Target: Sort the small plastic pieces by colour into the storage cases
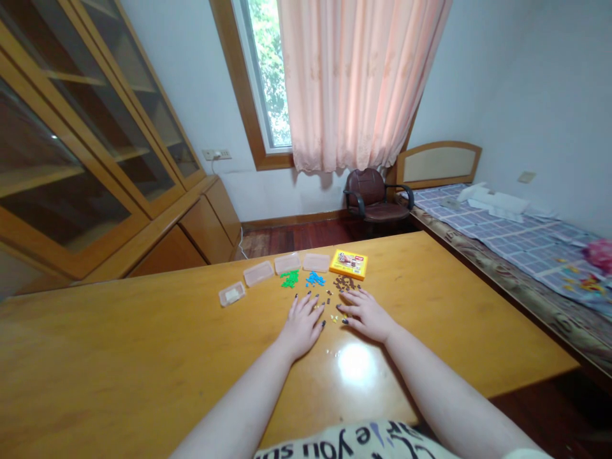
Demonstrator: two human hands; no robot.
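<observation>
My left hand [302,324] lies flat on the wooden table [143,357], fingers spread, holding nothing. My right hand [366,313] rests beside it with fingers stretched forward, tips among small loose pieces. Between the two hands lie a few tiny dark and yellow bits [331,305]. Just beyond the fingers are a green pile [289,278], a blue pile [314,278] and a brown pile [346,284] of small bricks. A yellow box [349,263] lies behind the brown pile.
Several small clear plastic boxes [259,273] stand in a row left of the yellow box. A dark chair [373,197] is beyond the table, a bed [516,242] to the right, a glass-door cabinet [86,146] to the left.
</observation>
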